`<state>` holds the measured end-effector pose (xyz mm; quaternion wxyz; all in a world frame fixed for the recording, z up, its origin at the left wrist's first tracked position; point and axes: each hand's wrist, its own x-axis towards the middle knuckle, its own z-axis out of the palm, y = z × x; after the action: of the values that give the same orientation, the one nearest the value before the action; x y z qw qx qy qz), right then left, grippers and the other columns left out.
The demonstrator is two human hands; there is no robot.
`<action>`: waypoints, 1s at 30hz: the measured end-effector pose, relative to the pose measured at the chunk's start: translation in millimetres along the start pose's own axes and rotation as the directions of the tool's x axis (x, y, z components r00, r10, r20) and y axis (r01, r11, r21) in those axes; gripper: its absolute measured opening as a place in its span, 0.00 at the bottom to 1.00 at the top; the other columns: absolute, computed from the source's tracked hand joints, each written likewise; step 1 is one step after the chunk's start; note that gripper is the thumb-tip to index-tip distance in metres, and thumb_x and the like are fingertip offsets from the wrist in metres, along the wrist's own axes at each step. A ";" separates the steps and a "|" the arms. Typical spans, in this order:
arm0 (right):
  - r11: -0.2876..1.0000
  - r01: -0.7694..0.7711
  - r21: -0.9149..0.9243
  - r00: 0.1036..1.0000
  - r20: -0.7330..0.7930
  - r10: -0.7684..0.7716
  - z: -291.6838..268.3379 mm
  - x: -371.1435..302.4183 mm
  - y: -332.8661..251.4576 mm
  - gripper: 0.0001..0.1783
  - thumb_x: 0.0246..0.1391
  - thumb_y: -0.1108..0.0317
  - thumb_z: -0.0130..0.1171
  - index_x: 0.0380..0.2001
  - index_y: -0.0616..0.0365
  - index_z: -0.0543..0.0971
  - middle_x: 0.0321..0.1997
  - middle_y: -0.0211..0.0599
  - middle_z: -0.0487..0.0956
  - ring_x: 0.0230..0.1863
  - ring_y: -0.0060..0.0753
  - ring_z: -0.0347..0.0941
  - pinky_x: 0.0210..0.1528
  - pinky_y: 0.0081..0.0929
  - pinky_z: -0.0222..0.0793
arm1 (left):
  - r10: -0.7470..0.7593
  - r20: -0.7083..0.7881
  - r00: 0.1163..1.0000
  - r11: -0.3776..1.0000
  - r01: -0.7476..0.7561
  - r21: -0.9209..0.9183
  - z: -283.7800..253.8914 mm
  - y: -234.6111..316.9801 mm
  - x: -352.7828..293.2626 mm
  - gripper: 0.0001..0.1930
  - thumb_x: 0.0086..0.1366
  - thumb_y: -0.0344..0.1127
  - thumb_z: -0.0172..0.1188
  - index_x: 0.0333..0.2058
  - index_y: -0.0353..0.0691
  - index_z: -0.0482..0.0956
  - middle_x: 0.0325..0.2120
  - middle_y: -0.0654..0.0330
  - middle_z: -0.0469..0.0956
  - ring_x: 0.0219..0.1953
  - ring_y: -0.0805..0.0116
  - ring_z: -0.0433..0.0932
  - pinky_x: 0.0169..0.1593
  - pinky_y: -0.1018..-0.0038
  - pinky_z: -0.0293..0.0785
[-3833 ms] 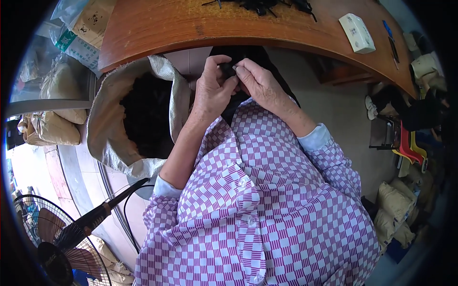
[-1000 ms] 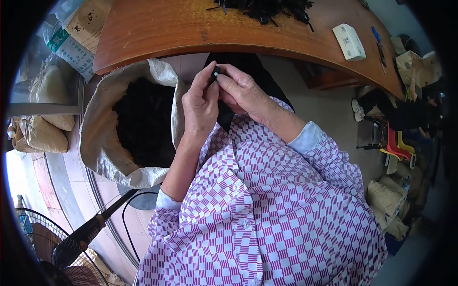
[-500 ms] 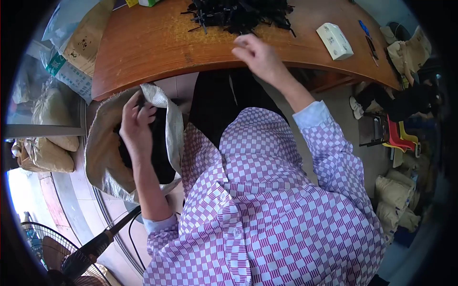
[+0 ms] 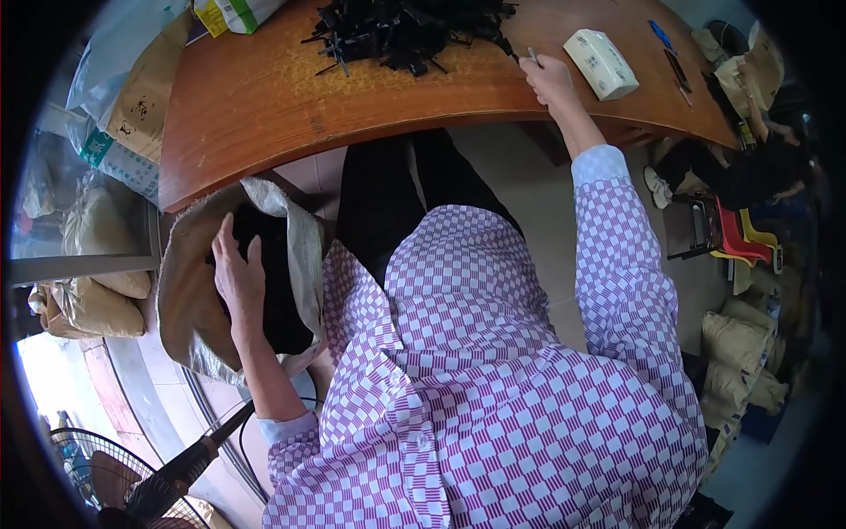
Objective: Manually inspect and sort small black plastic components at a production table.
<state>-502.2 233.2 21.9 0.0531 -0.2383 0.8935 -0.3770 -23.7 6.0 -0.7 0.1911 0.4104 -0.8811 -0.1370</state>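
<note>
We held our left hand (image 4: 240, 275) with fingers spread over the black pieces (image 4: 284, 300) in the pale sack (image 4: 189, 304), while our right hand (image 4: 551, 81) curled beside the black heap (image 4: 397, 33) on the wooden table (image 4: 238, 101), though we could not tell what it pinched.

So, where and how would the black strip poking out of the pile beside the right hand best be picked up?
Probably by the free near end of the black strip, in a light pinch from the right, where the right hand is. That end juts out from the pile, while the other runs in among tangled pieces. Whether the hand touches it, I cannot tell.
</note>
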 end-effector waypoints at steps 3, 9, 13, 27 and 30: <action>0.819 -0.295 0.492 0.943 0.288 0.166 1.7 -51.9 -44.6 0.14 0.56 0.58 0.55 0.22 0.54 0.70 0.14 0.22 0.64 0.12 0.15 0.56 0.14 0.18 0.48 | -0.062 -0.101 0.993 0.951 0.028 -0.306 -18.7 63.8 14.0 0.30 0.56 0.28 0.61 0.58 0.44 0.62 0.49 0.53 0.70 0.43 0.60 0.77 0.39 0.70 0.76; 0.629 -0.500 0.595 0.747 0.664 -0.034 41.6 -158.6 -103.6 0.13 0.59 0.61 0.53 0.22 0.53 0.70 0.11 0.18 0.61 0.10 0.10 0.50 0.11 0.12 0.42 | 0.343 -0.023 0.939 0.807 -0.307 -0.504 9.8 149.8 23.6 0.44 0.50 0.32 0.67 0.62 0.44 0.49 0.48 0.48 0.68 0.36 0.58 0.78 0.36 0.64 0.77; 0.626 -0.552 0.551 0.657 0.750 -0.081 59.6 -191.9 -122.3 0.13 0.59 0.62 0.54 0.22 0.53 0.72 0.11 0.18 0.62 0.09 0.10 0.51 0.11 0.13 0.43 | 0.317 0.139 0.938 0.823 -0.199 -0.532 22.6 151.7 12.6 0.42 0.48 0.28 0.66 0.61 0.42 0.53 0.42 0.47 0.72 0.34 0.53 0.78 0.38 0.63 0.76; 0.775 -0.196 0.601 0.730 0.617 -0.295 94.1 -211.0 -130.7 0.16 0.63 0.55 0.46 0.30 0.56 0.71 0.16 0.21 0.63 0.16 0.10 0.55 0.16 0.12 0.51 | 0.140 0.278 0.950 0.645 0.125 -0.754 35.2 123.8 -10.3 0.23 0.56 0.24 0.59 0.52 0.38 0.69 0.29 0.52 0.78 0.27 0.66 0.78 0.34 0.73 0.76; 0.822 -0.026 0.570 0.750 0.555 -0.361 98.9 -215.4 -132.1 0.16 0.65 0.58 0.43 0.32 0.59 0.71 0.18 0.23 0.63 0.19 0.12 0.57 0.20 0.13 0.55 | 0.122 0.267 0.956 0.412 0.196 -0.890 42.5 120.0 -12.8 0.21 0.57 0.23 0.58 0.51 0.37 0.68 0.24 0.56 0.76 0.24 0.76 0.75 0.30 0.79 0.74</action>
<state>-234.4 190.0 25.7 0.3842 -0.4097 0.6490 -0.5132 -115.8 94.5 6.4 0.2480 0.2354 -0.6734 -0.6554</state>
